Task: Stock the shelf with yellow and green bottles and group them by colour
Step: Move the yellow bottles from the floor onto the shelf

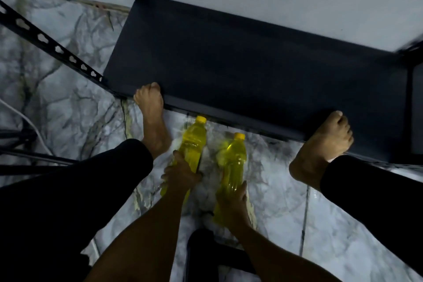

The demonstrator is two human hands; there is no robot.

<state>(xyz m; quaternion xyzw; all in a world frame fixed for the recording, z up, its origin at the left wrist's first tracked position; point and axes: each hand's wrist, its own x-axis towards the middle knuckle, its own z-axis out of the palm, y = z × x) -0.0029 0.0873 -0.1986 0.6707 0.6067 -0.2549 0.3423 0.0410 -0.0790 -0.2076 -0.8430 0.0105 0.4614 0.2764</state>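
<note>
From the head view, I am gripping one yellow bottle (193,144) in my left hand (180,175) and a second yellow bottle (233,162) in my right hand (233,204), fingers curled round each body. Both bottles are pointing caps-first toward the front edge of the dark shelf (251,64), just short of it, above the marble floor (286,201). My bare feet are touching that front edge.

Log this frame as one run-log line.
left hand: grips yellow plastic bottle | right hand: grips second yellow plastic bottle | dark metal shelf: bare | green bottles: none visible
</note>
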